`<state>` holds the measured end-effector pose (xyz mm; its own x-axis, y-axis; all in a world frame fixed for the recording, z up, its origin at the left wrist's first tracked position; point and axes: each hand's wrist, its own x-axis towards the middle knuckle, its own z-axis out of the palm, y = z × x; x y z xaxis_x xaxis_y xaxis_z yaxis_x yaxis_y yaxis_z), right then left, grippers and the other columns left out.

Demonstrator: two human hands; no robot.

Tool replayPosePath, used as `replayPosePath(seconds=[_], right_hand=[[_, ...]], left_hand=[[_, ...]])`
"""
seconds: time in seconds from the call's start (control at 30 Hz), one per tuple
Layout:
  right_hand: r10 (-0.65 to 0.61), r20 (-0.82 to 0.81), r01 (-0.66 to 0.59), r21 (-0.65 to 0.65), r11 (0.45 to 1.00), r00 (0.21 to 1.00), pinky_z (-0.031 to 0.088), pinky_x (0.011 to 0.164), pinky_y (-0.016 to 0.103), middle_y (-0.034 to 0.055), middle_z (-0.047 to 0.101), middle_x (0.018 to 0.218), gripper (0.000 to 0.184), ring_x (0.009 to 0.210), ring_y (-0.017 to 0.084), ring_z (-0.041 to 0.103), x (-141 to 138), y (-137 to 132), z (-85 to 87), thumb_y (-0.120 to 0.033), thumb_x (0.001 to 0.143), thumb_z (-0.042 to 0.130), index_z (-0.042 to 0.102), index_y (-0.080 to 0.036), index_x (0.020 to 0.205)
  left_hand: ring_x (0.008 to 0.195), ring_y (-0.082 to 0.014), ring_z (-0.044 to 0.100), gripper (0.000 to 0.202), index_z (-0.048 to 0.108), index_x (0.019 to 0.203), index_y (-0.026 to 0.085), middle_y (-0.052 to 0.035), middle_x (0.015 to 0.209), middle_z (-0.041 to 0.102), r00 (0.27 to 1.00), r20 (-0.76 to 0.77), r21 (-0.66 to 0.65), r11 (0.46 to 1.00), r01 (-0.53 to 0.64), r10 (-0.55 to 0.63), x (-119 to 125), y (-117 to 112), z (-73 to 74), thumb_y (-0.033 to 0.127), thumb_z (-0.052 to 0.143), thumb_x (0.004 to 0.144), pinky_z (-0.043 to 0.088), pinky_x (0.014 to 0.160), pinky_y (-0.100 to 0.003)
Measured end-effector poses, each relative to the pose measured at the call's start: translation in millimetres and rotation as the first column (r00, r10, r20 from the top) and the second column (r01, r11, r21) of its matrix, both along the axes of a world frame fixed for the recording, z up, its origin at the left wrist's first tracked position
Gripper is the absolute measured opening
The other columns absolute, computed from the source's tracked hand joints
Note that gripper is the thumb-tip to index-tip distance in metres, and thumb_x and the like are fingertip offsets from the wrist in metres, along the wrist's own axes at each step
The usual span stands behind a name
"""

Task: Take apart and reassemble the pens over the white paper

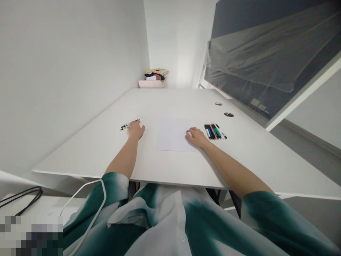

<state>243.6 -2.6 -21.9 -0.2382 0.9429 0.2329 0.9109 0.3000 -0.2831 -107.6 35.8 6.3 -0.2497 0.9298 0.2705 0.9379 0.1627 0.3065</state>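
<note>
My left hand (136, 129) lies on the white desk (247, 160), its fingers over a slim black-and-yellow pen (125, 126) that sticks out to the left. I cannot tell whether the fingers grip the pen. My right hand (197, 138) rests on the right edge of a blank white paper sheet (173, 135), loosely curled and holding nothing visible. To its right lies a tight row of several coloured markers (214, 132). The sheet sits between my hands.
Two round grommets (228, 114) are set in the desk's far right. A pink box (151, 84) with assorted items stands beyond the far edge. A white wall (66, 71) runs along the left. Plastic sheeting (266, 53) hangs at the upper right. A white cable (85, 188) crosses my green-and-white shirt (170, 227).
</note>
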Motion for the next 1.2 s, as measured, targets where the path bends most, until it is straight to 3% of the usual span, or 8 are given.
replayPosePath(seconds=[0.1,0.23,0.37,0.67,0.93,1.07,1.13,1.2], right_hand=[[0.002,-0.001,-0.002,-0.006,1.0,1.0,0.039,0.103,0.044,0.015,0.058,0.133,0.04,0.12,0.031,0.053,0,-1,1.0,-0.038,0.09,0.052,0.065,-0.019,0.123],[0.006,-0.002,-0.006,-0.007,1.0,1.0,0.039,0.103,0.044,0.0152,0.058,0.132,0.039,0.12,0.03,0.053,0,-2,1.9,-0.037,0.09,0.052,0.066,-0.018,0.121],[0.011,-0.005,-0.011,0.0,1.0,1.0,0.039,0.102,0.044,0.0149,0.06,0.13,0.037,0.119,0.03,0.053,0,-2,1.3,-0.037,0.09,0.052,0.067,-0.019,0.12],[0.009,0.007,-0.009,-0.003,1.0,1.0,0.039,0.101,0.045,0.0149,0.059,0.129,0.038,0.119,0.031,0.053,1,-1,0.2,-0.037,0.09,0.052,0.067,-0.019,0.119],[0.008,-0.007,-0.008,0.002,1.0,1.0,0.039,0.102,0.044,0.014,0.06,0.129,0.038,0.119,0.03,0.054,1,0,-0.3,-0.036,0.09,0.052,0.065,-0.019,0.121],[0.006,-0.039,-0.006,0.006,1.0,0.999,0.04,0.102,0.042,0.0142,0.06,0.128,0.039,0.118,0.029,0.054,2,1,0.3,-0.036,0.09,0.053,0.065,-0.018,0.122],[0.007,-0.067,-0.005,0.02,1.0,0.998,0.04,0.102,0.041,0.0139,0.061,0.127,0.038,0.116,0.028,0.055,3,2,1.8,-0.036,0.09,0.052,0.065,-0.017,0.12],[0.012,-0.106,-0.008,0.043,0.999,0.994,0.04,0.101,0.042,0.0139,0.063,0.124,0.037,0.114,0.028,0.056,3,2,4.3,-0.036,0.089,0.051,0.067,-0.017,0.117]], left_hand=[[0.135,-0.0336,0.038,0.046,0.056,0.132,0.018,-0.0145,0.142,0.051,0.996,-0.001,0.006,0.996,-0.09,0.09,-12,3,-2.2,0.029,0.047,0.088,0.03,0.11,-0.05],[0.135,-0.034,0.039,0.046,0.058,0.131,0.016,-0.0178,0.135,0.056,0.993,-0.007,-0.048,0.992,-0.116,0.116,-17,6,-4.7,0.022,0.046,0.087,0.024,0.112,-0.051],[0.127,-0.035,0.047,0.047,0.06,0.13,0.018,-0.0193,0.131,0.057,0.989,-0.009,-0.023,0.989,-0.146,0.146,-17,6,-4.8,0.019,0.047,0.085,0.028,0.108,-0.051],[0.124,-0.0385,0.048,0.033,0.071,0.112,0.016,-0.0229,0.128,0.057,0.979,0.056,-0.083,0.978,-0.193,0.198,-15,3,3.6,0.023,0.049,0.089,0.037,0.1,-0.053],[0.12,-0.0371,0.052,0.029,0.069,0.109,0.015,-0.0213,0.121,0.061,0.987,0.027,0.012,0.987,-0.159,0.158,-3,-2,11.3,0.024,0.049,0.09,0.035,0.1,-0.051],[0.11,-0.0314,0.057,0.029,0.067,0.106,0.016,-0.0164,0.111,0.065,0.966,0.252,0.137,0.985,-0.102,0.065,13,3,18.8,0.026,0.044,0.092,0.041,0.092,-0.043],[0.1,-0.0259,0.06,0.026,0.066,0.099,0.017,-0.0108,0.099,0.067,0.89,0.452,0.203,0.979,-0.034,-0.062,22,6,20.3,0.027,0.044,0.091,0.044,0.084,-0.036],[0.088,-0.0216,0.061,0.022,0.063,0.092,0.017,-0.0058,0.086,0.066,0.756,0.624,0.283,0.959,0.015,-0.196,34,8,19.2,0.029,0.045,0.089,0.045,0.077,-0.032]])
